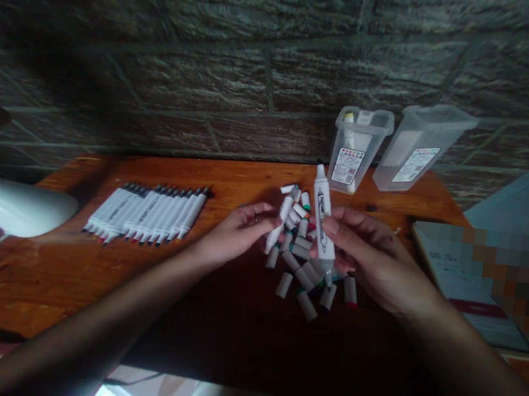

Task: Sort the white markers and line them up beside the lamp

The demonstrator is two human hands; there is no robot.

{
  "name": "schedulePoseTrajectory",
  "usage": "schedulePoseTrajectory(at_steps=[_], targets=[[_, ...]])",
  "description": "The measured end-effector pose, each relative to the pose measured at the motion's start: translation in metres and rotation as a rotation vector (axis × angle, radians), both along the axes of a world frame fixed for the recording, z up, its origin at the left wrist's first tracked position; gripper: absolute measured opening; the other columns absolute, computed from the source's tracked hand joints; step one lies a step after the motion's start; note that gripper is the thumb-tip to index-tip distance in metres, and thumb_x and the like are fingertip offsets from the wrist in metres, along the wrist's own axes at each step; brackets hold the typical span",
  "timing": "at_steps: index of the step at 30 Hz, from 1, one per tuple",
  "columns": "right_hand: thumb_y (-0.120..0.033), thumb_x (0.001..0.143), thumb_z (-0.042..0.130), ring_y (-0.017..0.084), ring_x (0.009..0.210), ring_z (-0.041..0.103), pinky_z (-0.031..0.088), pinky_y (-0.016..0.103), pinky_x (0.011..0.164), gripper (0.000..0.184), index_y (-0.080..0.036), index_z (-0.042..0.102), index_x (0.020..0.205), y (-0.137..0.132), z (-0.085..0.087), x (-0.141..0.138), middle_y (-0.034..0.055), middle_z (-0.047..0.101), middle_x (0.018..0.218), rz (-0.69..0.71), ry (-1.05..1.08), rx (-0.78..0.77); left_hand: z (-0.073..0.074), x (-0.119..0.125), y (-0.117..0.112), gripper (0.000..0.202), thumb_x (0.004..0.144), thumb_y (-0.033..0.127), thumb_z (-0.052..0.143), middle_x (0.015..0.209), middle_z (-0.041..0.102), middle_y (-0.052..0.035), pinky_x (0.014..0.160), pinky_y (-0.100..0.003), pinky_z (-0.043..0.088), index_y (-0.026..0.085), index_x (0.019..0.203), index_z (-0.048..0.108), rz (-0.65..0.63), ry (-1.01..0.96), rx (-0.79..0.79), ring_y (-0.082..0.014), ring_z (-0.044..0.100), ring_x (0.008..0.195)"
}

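My left hand (240, 234) pinches a slim white marker (285, 211) between thumb and fingers; the marker stands tilted with its grey end up. In my right hand (365, 250) is a second white marker (321, 199) with dark printing along its barrel. Its lower end is grey with a dark tip and no cap on it. Beneath and between both hands lies a loose pile of white marker caps (307, 305), some with coloured ends. The hands are apart, and part of the pile is hidden behind the right-hand marker.
To the left, several white markers (146, 211) lie side by side in a row, near a white lamp (20, 205). Two clear plastic containers (375, 131) (390, 166) stand by the brick wall, the nearer-left one holding a yellow-ended marker. A tablet (473, 277) lies at right.
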State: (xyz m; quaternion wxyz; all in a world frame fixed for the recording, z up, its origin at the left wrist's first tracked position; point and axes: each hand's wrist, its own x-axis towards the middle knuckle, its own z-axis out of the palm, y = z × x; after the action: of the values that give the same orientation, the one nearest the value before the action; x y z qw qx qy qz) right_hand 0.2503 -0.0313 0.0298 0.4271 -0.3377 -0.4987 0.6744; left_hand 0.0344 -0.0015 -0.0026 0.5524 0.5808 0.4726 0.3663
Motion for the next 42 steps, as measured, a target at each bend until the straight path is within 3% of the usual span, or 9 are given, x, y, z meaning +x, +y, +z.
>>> schedulePoseTrajectory(at_steps=[8, 16, 22, 31, 37, 42], targets=[[-0.04, 0.08, 0.078, 0.006, 0.052, 0.05, 0.033, 0.017, 0.043, 0.026, -0.019, 0.072, 0.093, -0.001, 0.001, -0.001, 0.0006, 0.068, 0.074, -0.003, 0.028, -0.006, -0.001, -0.001, 0.002, 0.037, 0.075, 0.039, 0.073, 0.094, 0.074, -0.0052, 0.076, -0.026, 0.049, 0.014, 0.101, 0.067, -0.013, -0.021, -0.024, -0.0164, 0.066, 0.081], [-0.037, 0.081, 0.078, 0.004, 0.049, 0.043, 0.031, 0.016, 0.042, 0.023, -0.018, 0.07, 0.091, -0.001, 0.001, -0.001, -0.0026, 0.062, 0.069, -0.014, 0.02, 0.01, -0.002, -0.003, 0.002, 0.029, 0.082, 0.039, 0.069, 0.086, 0.071, -0.002, 0.075, -0.025, 0.048, 0.014, 0.098, 0.066, -0.097, -0.005, -0.002, -0.0144, 0.063, 0.078], [-0.035, 0.082, 0.076, 0.005, 0.052, 0.048, 0.035, 0.016, 0.045, 0.022, -0.017, 0.069, 0.092, -0.002, 0.005, 0.0, -0.0018, 0.064, 0.071, 0.019, -0.028, 0.016, -0.004, -0.005, 0.002, 0.024, 0.088, 0.038, 0.065, 0.086, 0.069, -0.0013, 0.074, -0.023, 0.047, 0.015, 0.094, 0.066, -0.177, 0.017, 0.038, -0.0126, 0.061, 0.077], [-0.034, 0.084, 0.074, 0.005, 0.056, 0.051, 0.039, 0.015, 0.047, 0.019, -0.017, 0.07, 0.09, -0.004, 0.007, -0.002, -0.0032, 0.061, 0.072, 0.056, -0.122, 0.101, 0.003, -0.001, -0.008, 0.019, 0.091, 0.031, 0.06, 0.088, 0.068, -0.0035, 0.076, -0.026, 0.05, 0.014, 0.097, 0.064, -0.251, 0.129, 0.266, -0.0145, 0.062, 0.082], [-0.034, 0.085, 0.074, 0.004, 0.052, 0.047, 0.035, 0.016, 0.045, 0.018, -0.017, 0.069, 0.085, -0.002, 0.007, -0.002, -0.0059, 0.055, 0.064, 0.049, -0.164, 0.122, 0.006, 0.003, -0.02, 0.014, 0.093, 0.029, 0.061, 0.083, 0.068, 0.0012, 0.066, -0.021, 0.042, 0.018, 0.099, 0.067, -0.275, 0.5, 0.502, -0.0104, 0.058, 0.07], [-0.038, 0.083, 0.074, 0.005, 0.052, 0.047, 0.036, 0.017, 0.045, 0.022, -0.017, 0.069, 0.086, -0.003, 0.009, -0.002, -0.0055, 0.055, 0.065, 0.035, -0.194, 0.099, 0.0, 0.001, -0.015, 0.015, 0.094, 0.03, 0.06, 0.079, 0.067, 0.0019, 0.063, -0.02, 0.042, 0.018, 0.096, 0.068, -0.286, 0.432, 0.516, -0.0093, 0.057, 0.067]])
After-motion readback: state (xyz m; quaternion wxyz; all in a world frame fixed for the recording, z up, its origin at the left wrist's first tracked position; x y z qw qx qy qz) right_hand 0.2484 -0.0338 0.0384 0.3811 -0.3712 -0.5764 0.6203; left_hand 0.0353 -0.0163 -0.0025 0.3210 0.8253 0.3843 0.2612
